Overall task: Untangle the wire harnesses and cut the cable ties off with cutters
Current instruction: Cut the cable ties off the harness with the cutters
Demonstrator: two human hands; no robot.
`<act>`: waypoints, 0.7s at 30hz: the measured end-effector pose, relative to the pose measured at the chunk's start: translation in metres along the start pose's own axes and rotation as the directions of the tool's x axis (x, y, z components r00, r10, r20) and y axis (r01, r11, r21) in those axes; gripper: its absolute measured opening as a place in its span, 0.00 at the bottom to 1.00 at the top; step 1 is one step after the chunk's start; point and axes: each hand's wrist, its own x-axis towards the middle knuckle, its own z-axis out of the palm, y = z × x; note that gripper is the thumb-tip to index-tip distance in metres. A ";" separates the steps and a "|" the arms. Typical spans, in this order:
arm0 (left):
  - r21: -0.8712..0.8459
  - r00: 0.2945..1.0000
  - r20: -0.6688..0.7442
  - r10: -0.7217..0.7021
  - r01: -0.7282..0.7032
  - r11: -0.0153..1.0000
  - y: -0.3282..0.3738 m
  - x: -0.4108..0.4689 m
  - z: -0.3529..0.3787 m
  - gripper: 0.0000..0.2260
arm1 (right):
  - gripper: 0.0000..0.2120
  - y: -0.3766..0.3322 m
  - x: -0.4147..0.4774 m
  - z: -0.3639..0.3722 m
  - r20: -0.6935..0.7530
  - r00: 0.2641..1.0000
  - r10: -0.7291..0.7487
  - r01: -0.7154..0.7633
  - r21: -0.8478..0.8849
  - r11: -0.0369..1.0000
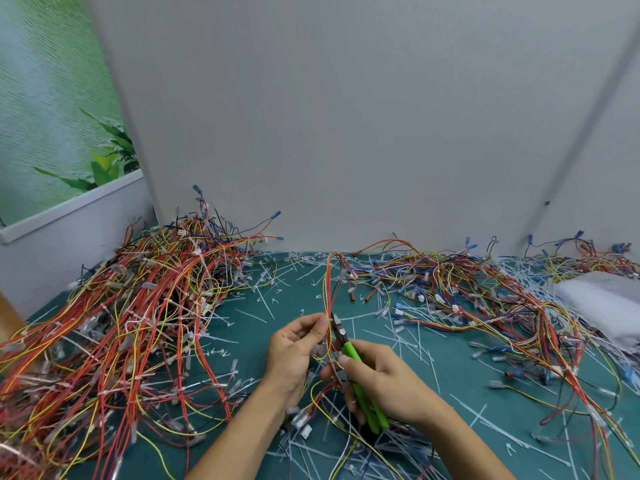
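the left hand (297,348) is raised over the middle of the green surface (450,370), its fingers (311,327) together, pinching a thin wire harness (329,289) of red, yellow and white strands. the harness climbs from the hand towards the grey wall (346,116), bends over and drops into the wires on the right (485,306); its lower end hangs in loops between the two wrists.

the right hand (384,382) is curled round the green handles of the cutters (350,350), fingers clamped on them. the dark nose of the tool points up and away, right against the harness just beside the left fingertips. whether its blades are closed cannot be told.

a big tangled heap of wires (138,323), mostly red, orange and yellow, covers the left side of the surface. cut white cable ties (263,313) lie scattered between the heaps and under the forearms. a white bag (602,306) sits at the right edge, and a leafy green picture (52,98) hangs at upper left.
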 end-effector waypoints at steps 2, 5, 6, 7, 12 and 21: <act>0.008 1.000 -0.023 0.008 -0.008 1.000 0.000 0.001 0.001 0.07 | 0.12 0.002 0.002 0.003 -0.019 1.000 0.009 -0.008 0.036 0.999; -0.011 0.996 -0.064 0.069 -0.069 0.998 0.002 0.003 0.002 0.07 | 0.11 0.008 0.012 0.003 -0.193 0.972 0.130 -0.084 0.230 0.970; -0.018 0.994 -0.071 0.084 -0.086 0.996 0.004 0.003 0.003 0.08 | 0.11 0.010 0.015 -0.001 -0.264 0.946 0.188 -0.096 0.325 0.941; -0.027 0.994 -0.070 0.090 -0.092 0.995 0.006 0.003 0.003 0.09 | 0.11 0.010 0.017 -0.006 -0.331 0.916 0.227 -0.083 0.399 0.913; -0.096 0.998 -0.056 0.028 -0.033 0.995 0.009 0.000 0.004 0.09 | 0.14 0.006 0.018 -0.027 -0.496 0.838 0.225 0.049 0.481 0.876; -0.248 0.995 -0.074 -0.069 0.048 0.967 0.017 -0.001 0.002 0.08 | 0.24 0.006 0.013 -0.034 -0.544 0.839 0.014 0.273 0.443 0.854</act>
